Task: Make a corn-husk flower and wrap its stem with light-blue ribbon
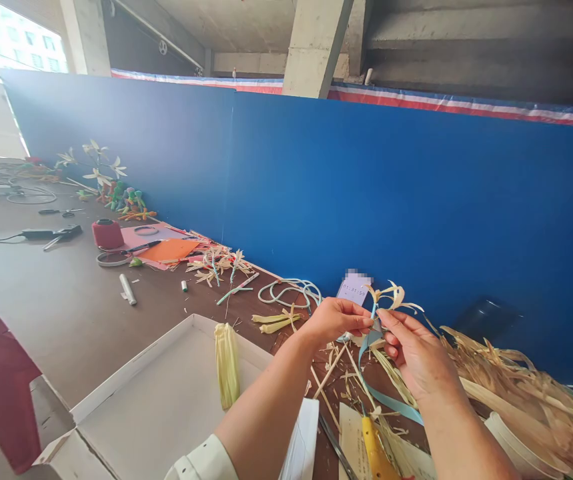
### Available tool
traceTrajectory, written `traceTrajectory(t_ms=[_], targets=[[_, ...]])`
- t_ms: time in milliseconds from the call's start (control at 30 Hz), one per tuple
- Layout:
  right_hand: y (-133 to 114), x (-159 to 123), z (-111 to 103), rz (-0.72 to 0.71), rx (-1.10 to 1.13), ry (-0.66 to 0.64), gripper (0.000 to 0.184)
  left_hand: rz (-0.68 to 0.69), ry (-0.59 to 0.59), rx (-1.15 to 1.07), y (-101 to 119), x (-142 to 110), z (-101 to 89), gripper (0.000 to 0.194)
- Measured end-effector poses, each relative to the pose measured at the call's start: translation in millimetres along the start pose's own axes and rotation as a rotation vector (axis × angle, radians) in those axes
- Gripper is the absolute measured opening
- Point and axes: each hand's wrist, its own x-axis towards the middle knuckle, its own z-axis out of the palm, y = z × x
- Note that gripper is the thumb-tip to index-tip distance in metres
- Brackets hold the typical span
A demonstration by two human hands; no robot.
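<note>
In front of me is a pale dried-husk flower (395, 295) with curled petals, its short stem wrapped in light blue. My left hand (337, 319) closes in a pinch at the stem from the left. From the right, my right hand (413, 343) pinches just under the petals; fingers hide part of the stem. A blue ribbon (392, 402) hangs from between the hands and loops down to the right. Beneath them lie thin sticks (330, 373) and husk scraps. A yellow-handled tool (373, 443) rests below my right hand, its exact kind unclear.
An open white box (131, 377) with a yellow-green husk bundle (227, 365) stands at left. Dried husks (509, 383) pile up at right. A phone-like timer screen (354, 288) leans against the blue partition (286, 187). Finished husk flowers (221, 261) lie farther back.
</note>
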Motion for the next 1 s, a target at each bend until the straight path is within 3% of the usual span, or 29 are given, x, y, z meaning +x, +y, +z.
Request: traceTrajectory(t_ms=[233, 600, 1000], targets=[[-3, -3, 1, -0.023, 0.018, 0.06, 0.033, -0.008, 0.024, -0.034, -1, 1, -1.2, 0.045], [-13, -11, 3, -0.04, 0.002, 0.003, 0.032, -0.01, 0.024, -0.029, 0, 2, 0.4, 0.043], [-5, -5, 4, -0.026, -0.071, -0.004, 0.035, -0.025, 0.017, -0.024, 6, -1, 1.6, 0.047]])
